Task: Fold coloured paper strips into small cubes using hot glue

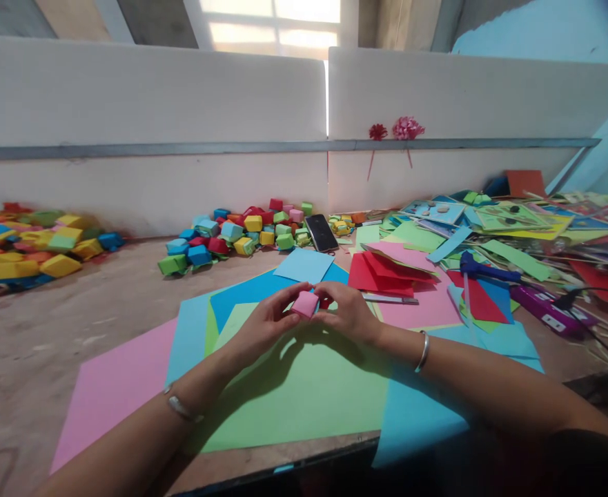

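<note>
A small pink paper cube [304,304] is held up between both hands, above the coloured sheets. My left hand [268,319] pinches it from the left, thumb below and fingers on top. From the right, my right hand [349,314] grips it with bent fingers. A bit of red and blue shows at the cube's right side, partly hidden by the fingers. Under the hands lies a large light green sheet [304,400], overlapping blue and pink sheets. A light blue square of paper [304,265] lies just beyond the fingertips.
Folded paper cubes [253,223] are piled behind the hands, beside a phone [321,233]. Another pile of paper blocks [61,265] is at left. To the right are red papers [381,273], a cutter knife [390,299], a blue glue gun [488,268] and a purple power strip [546,310] with cords.
</note>
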### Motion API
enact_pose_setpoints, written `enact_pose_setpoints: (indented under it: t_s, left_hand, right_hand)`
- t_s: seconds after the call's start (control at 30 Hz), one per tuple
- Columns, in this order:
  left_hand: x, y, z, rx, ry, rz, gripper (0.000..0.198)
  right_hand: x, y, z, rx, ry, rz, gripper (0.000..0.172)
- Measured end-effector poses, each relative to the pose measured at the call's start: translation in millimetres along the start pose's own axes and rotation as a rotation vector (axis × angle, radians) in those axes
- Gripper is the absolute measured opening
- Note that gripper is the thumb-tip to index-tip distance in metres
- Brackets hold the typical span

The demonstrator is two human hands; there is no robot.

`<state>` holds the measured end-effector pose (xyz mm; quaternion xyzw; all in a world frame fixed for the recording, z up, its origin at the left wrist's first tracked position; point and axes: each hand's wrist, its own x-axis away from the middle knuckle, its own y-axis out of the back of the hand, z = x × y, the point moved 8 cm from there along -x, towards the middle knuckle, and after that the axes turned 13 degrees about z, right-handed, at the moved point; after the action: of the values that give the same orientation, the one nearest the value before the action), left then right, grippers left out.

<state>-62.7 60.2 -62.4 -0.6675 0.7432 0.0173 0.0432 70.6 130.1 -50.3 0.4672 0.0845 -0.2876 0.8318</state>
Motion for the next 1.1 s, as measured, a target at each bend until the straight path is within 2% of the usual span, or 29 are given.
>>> enact_pose_setpoints:
  t_s: [0.07,0.13,0.23,0.37,0.5,0.57,0.73,0.8,0.9,1.1]
  left_hand:
    - [0,-5.1,1,0.016,-0.015,0.014,0.068]
    - [2,-2.2,3,0.014,-0.024,-0.082,0.074]
    - [8,3.2,9,0.005,0.037,-0.24,0.072]
    - [7,-1.9,14,0.051,0.09,-0.237,0.072]
    - [6,-0.6,11,0.1,0.06,-0.251,0.073]
    - [6,2.0,9,0.12,0.039,-0.267,0.073]
    - [9,13.1,5,0.101,-0.036,-0.364,0.071]
    - [10,14.5,2,0.076,-0.055,-0.385,0.064]
    - [9,9.7,0,0.047,-0.05,-0.348,0.053]
    - [2,0.3,4,-0.129,-0.035,-0.215,0.054]
  right_hand:
    - [1,-2,-1,0.044,-0.009,-0.01,0.031]
    - [1,-2,2,0.089,0.022,-0.038,0.03]
    - [5,-1,16,0.189,0.133,-0.084,0.025]
    - [14,-1,35,0.332,0.312,-0.145,0.026]
    - [17,-1,42,0.329,0.388,-0.123,0.032]
    - [17,-2,43,0.313,0.382,-0.099,0.035]
    - [18,-4,46,0.291,0.351,-0.113,0.055]
    - [18,-4,44,0.268,0.345,-0.135,0.052]
    - [15,-1,35,0.23,0.294,-0.163,0.042]
    - [8,4,13,0.127,0.141,-0.133,0.035]
